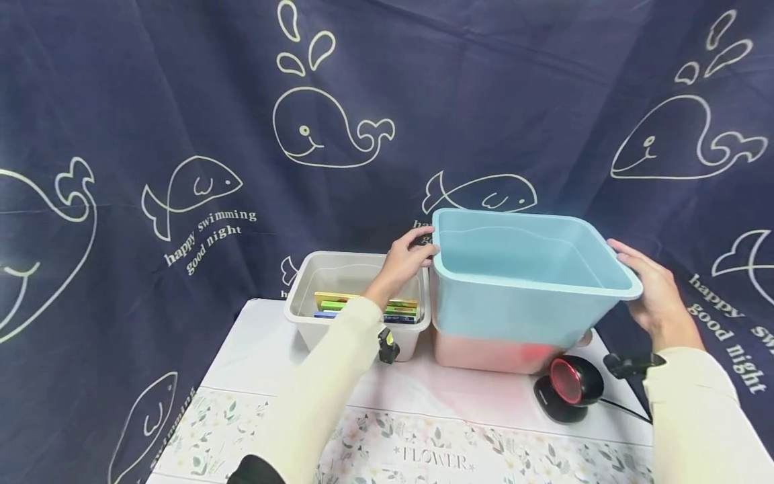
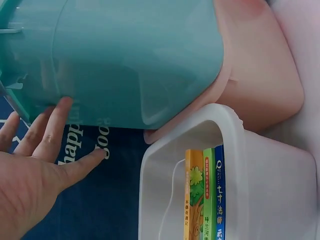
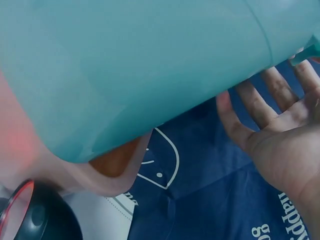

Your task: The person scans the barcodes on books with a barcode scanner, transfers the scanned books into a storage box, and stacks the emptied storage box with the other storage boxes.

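Note:
Tilted a little, a light-blue plastic bin [image 1: 520,309] stands above the opening of a pink bin [image 1: 484,353], its lower end overlapping the pink rim. My left hand [image 1: 405,262] holds the blue bin's left end, fingertips at the rim; in the left wrist view, its thumb stretches away from the wall. On the opposite end, my right hand [image 1: 656,296] holds beneath the rim, fingertips against the outer wall in the right wrist view. The blue bin's inside shows nothing in it. What the pink bin holds is mostly hidden.
A pale grey bin [image 1: 296,312] with several upright books [image 2: 205,195] stands left of the pink bin. At right front sits a black round-headed device [image 1: 577,383] with a red ring and a cable. A dark whale-print curtain [image 1: 338,202] hangs behind the white, flower-printed table [image 1: 242,356].

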Action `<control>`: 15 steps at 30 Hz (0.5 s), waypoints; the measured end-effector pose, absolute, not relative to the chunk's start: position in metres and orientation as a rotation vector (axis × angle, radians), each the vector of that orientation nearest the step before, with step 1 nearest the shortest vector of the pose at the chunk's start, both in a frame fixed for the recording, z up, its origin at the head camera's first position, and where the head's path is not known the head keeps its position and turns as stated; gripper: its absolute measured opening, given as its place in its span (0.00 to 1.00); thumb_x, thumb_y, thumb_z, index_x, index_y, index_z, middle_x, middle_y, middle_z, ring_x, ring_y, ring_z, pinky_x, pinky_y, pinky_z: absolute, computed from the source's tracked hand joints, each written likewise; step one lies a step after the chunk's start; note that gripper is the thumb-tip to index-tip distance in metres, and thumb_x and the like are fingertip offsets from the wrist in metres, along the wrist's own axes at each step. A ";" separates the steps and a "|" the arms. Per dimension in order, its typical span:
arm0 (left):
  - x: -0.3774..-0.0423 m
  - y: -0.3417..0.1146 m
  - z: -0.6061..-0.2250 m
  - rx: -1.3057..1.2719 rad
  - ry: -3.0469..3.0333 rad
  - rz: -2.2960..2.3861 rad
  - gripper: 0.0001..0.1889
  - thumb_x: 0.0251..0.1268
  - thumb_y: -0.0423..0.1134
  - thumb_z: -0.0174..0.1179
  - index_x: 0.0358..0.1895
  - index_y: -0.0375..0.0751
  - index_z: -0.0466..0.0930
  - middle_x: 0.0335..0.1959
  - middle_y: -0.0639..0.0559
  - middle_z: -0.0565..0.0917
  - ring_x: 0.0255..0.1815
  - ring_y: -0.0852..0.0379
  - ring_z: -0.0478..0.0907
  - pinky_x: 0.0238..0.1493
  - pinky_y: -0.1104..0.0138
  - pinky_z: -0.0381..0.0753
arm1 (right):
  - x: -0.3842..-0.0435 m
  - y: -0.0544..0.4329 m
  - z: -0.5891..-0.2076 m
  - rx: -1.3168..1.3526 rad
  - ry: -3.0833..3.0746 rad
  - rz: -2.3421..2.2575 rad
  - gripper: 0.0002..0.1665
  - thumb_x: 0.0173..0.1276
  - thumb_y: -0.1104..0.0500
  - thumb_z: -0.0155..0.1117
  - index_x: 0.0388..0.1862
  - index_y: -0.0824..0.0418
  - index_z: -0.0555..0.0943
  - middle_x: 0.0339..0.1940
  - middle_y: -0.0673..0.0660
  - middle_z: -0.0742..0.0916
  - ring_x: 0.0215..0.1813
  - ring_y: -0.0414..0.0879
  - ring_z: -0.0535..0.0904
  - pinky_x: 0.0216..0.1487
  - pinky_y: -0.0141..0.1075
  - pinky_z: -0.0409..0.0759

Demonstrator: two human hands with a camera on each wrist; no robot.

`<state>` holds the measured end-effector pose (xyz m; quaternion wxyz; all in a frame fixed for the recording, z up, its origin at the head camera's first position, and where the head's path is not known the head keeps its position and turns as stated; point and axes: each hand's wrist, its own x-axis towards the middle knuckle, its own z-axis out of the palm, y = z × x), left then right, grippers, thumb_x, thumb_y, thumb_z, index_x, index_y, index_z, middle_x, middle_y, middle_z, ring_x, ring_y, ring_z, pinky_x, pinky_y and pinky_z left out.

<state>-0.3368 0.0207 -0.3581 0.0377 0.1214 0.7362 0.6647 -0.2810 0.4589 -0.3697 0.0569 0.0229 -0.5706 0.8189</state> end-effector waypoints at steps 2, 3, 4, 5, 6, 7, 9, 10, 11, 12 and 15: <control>-0.340 0.023 -0.359 0.363 2.270 2.035 0.27 0.70 0.44 0.61 0.72 0.58 0.75 0.60 0.44 0.87 0.54 0.44 0.89 0.66 0.56 0.81 | -0.284 0.461 -0.369 0.034 -1.759 2.474 0.21 0.79 0.59 0.57 0.67 0.49 0.83 0.49 0.40 0.92 0.49 0.33 0.88 0.45 0.27 0.85; -0.341 0.025 -0.359 0.359 2.277 2.031 0.27 0.70 0.45 0.61 0.72 0.58 0.74 0.60 0.44 0.87 0.54 0.44 0.89 0.67 0.56 0.81 | -0.285 0.461 -0.368 0.016 -1.771 2.472 0.21 0.79 0.58 0.58 0.67 0.49 0.82 0.49 0.40 0.92 0.49 0.33 0.88 0.44 0.28 0.85; -0.342 0.025 -0.359 0.356 2.280 2.032 0.27 0.70 0.45 0.61 0.72 0.58 0.74 0.60 0.44 0.87 0.53 0.44 0.89 0.67 0.56 0.80 | -0.286 0.461 -0.368 -0.003 -1.784 2.472 0.21 0.79 0.57 0.58 0.68 0.48 0.82 0.49 0.39 0.92 0.49 0.33 0.88 0.44 0.28 0.85; -0.343 0.026 -0.359 0.353 2.289 2.024 0.27 0.70 0.45 0.61 0.72 0.58 0.74 0.60 0.45 0.87 0.53 0.44 0.90 0.68 0.56 0.80 | -0.287 0.461 -0.367 -0.016 -1.793 2.478 0.22 0.79 0.57 0.58 0.69 0.47 0.81 0.49 0.39 0.92 0.49 0.33 0.88 0.44 0.28 0.84; -0.344 0.026 -0.358 0.350 2.293 2.022 0.27 0.70 0.45 0.61 0.72 0.58 0.75 0.60 0.44 0.87 0.52 0.44 0.90 0.69 0.55 0.79 | -0.288 0.460 -0.366 -0.023 -1.800 2.483 0.23 0.79 0.56 0.58 0.70 0.47 0.80 0.49 0.38 0.91 0.49 0.33 0.88 0.44 0.28 0.84; -0.345 0.026 -0.358 0.347 2.296 2.020 0.27 0.70 0.45 0.62 0.72 0.58 0.75 0.60 0.44 0.87 0.52 0.44 0.90 0.69 0.55 0.79 | -0.289 0.460 -0.366 -0.031 -1.812 2.478 0.23 0.79 0.56 0.59 0.71 0.46 0.79 0.49 0.37 0.91 0.49 0.32 0.88 0.44 0.27 0.84; -0.347 0.025 -0.357 0.345 2.301 2.007 0.27 0.70 0.45 0.62 0.72 0.57 0.74 0.60 0.44 0.88 0.51 0.45 0.90 0.69 0.55 0.78 | -0.290 0.458 -0.365 -0.037 -1.825 2.481 0.25 0.80 0.55 0.57 0.73 0.46 0.77 0.49 0.37 0.91 0.50 0.31 0.87 0.45 0.27 0.83; -0.347 0.024 -0.356 0.345 2.298 2.003 0.27 0.70 0.45 0.62 0.72 0.57 0.74 0.60 0.44 0.88 0.50 0.45 0.91 0.70 0.54 0.78 | -0.291 0.457 -0.364 -0.042 -1.831 2.479 0.25 0.80 0.55 0.57 0.74 0.46 0.76 0.49 0.36 0.91 0.49 0.31 0.87 0.45 0.27 0.83; -0.348 0.024 -0.356 0.346 2.298 1.997 0.27 0.69 0.45 0.62 0.72 0.57 0.74 0.60 0.44 0.88 0.51 0.45 0.91 0.70 0.54 0.77 | -0.291 0.457 -0.364 -0.046 -1.829 2.480 0.26 0.80 0.55 0.57 0.75 0.46 0.75 0.49 0.36 0.91 0.49 0.31 0.87 0.44 0.27 0.83; -0.348 0.024 -0.356 0.345 2.295 1.996 0.27 0.69 0.45 0.62 0.72 0.56 0.74 0.60 0.44 0.87 0.51 0.45 0.90 0.70 0.54 0.77 | -0.292 0.456 -0.364 -0.052 -1.828 2.478 0.26 0.80 0.55 0.57 0.75 0.46 0.75 0.48 0.36 0.91 0.48 0.32 0.87 0.44 0.27 0.82; -0.349 0.023 -0.357 0.340 2.289 2.004 0.28 0.70 0.45 0.61 0.73 0.57 0.73 0.61 0.45 0.87 0.53 0.44 0.90 0.70 0.52 0.77 | -0.294 0.455 -0.364 -0.052 -1.796 2.509 0.28 0.79 0.56 0.56 0.76 0.46 0.73 0.49 0.38 0.91 0.48 0.33 0.87 0.45 0.28 0.81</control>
